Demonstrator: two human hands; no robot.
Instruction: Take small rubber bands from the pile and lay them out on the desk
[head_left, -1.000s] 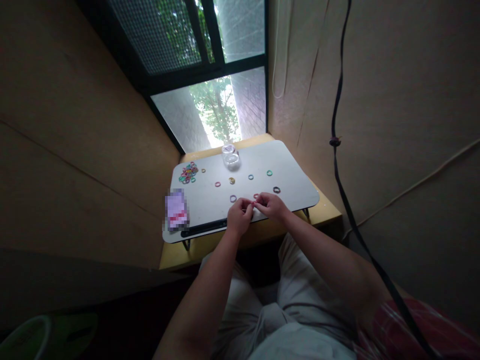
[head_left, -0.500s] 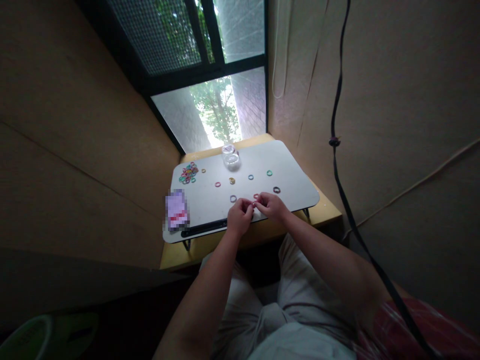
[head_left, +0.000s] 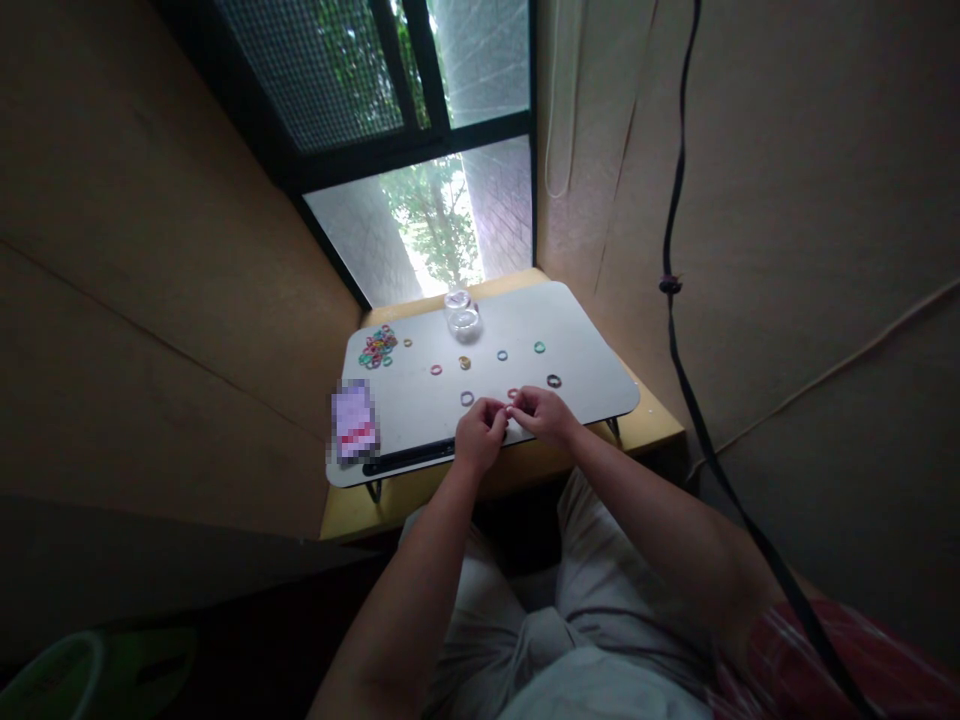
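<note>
My left hand is closed in a pinch over the front edge of the white lap table. Fingertip to fingertip with it, my right hand pinches too. A tiny pinkish bit shows where the fingers meet, too small to name. Just behind the right fingers lies a red band, partly covered. Around the hands are a lilac band and a black band. Farther back sit a pink band, a mustard band, a blue band and a green band.
A pile of coloured bands lies at the back left, a yellow one beside it. A clear plastic container stands at the back. A blurred purple item is at left, near a black ledge. A dark cord hangs at right.
Almost nothing differs. Both hands stay pinched together in the same spot, with only a slight shift of the fingertips.
</note>
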